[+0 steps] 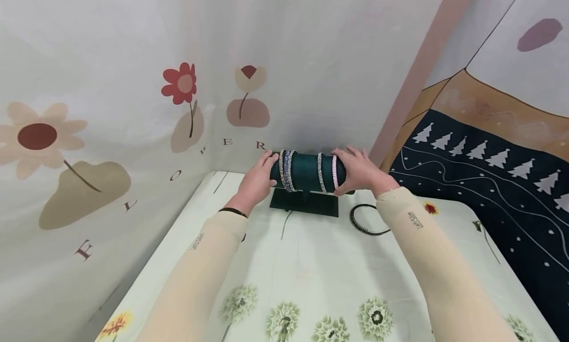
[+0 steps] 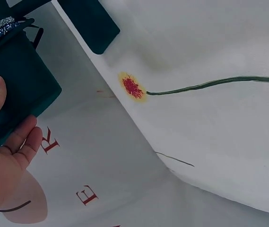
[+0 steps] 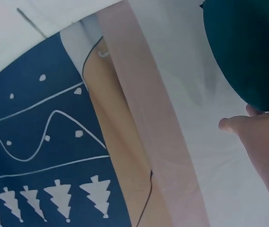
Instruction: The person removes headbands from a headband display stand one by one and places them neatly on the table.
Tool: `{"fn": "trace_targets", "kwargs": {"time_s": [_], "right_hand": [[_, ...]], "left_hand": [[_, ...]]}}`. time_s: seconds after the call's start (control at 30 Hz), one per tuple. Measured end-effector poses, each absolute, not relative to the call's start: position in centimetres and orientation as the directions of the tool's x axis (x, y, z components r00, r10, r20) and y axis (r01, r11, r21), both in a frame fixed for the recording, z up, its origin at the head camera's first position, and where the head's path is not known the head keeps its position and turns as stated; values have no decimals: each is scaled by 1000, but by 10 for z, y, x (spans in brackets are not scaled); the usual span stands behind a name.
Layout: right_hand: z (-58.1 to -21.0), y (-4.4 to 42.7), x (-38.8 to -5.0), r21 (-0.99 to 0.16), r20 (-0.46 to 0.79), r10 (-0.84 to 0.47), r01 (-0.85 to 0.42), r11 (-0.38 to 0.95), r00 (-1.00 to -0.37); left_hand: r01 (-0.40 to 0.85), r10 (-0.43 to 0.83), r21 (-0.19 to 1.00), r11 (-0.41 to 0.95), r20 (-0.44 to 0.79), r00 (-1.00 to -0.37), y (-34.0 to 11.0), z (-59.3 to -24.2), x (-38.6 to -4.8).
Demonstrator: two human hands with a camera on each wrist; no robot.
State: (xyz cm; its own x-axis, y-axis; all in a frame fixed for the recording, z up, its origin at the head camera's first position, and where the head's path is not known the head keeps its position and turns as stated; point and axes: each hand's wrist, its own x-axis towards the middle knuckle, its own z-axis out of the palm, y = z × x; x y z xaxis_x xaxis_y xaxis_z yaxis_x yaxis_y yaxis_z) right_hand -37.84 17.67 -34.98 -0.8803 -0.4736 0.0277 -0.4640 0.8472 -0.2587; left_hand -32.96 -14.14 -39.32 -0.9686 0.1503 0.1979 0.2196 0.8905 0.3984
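Note:
A dark green velvet display roll (image 1: 305,171) on a flat base (image 1: 304,203) stands at the table's far side. Round its left part sit several glittery headbands (image 1: 288,170); farther right are one silver headband (image 1: 321,172) and a pink headband (image 1: 335,173). My left hand (image 1: 258,180) grips the roll's left end, its thumb in front and fingers behind, as the left wrist view shows. At the right end, my right hand (image 1: 359,170) holds the pink headband between fingertips above and thumb below. The right wrist view hides that contact behind the roll's rounded end (image 3: 247,52).
A black toothed headband (image 1: 366,219) lies on the table right of the base, partly behind my right forearm. The flower-print tablecloth (image 1: 306,268) covers the table. A printed curtain (image 1: 311,85) hangs close behind the stand, and a dark tree-print cloth (image 1: 484,184) hangs at the right.

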Motion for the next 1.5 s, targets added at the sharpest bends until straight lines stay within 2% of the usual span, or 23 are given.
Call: {"fn": "trace_targets", "kwargs": {"time_s": [0.3,0.47,0.6,0.93,1.33,1.5], "right_hand": [[-348,178,-378,-180,26,-499,-495,850,-866],[-347,186,-377,-183,34,-504,-501,846,-863],[-349,195,-378,-220,62,-486,-487,845,-872],[-362,211,-376,-405,85,-424,-419,813,-902],[-361,218,-374,-424,83,-449,-439,792,-890],[-367,215,-375,-499,57,-436,-404,767,-898]], "left_hand": [[222,151,405,887,201,-968,-140,-395,-330],[215,147,410,886,190,-971,-140,-397,-332],[205,139,406,890,187,-973,-141,-397,-332],[204,140,411,889,180,-974,-142,-395,-330],[226,161,381,896,193,-968,-144,-397,-334],[219,159,390,894,182,-970,-142,-396,-332]]}}
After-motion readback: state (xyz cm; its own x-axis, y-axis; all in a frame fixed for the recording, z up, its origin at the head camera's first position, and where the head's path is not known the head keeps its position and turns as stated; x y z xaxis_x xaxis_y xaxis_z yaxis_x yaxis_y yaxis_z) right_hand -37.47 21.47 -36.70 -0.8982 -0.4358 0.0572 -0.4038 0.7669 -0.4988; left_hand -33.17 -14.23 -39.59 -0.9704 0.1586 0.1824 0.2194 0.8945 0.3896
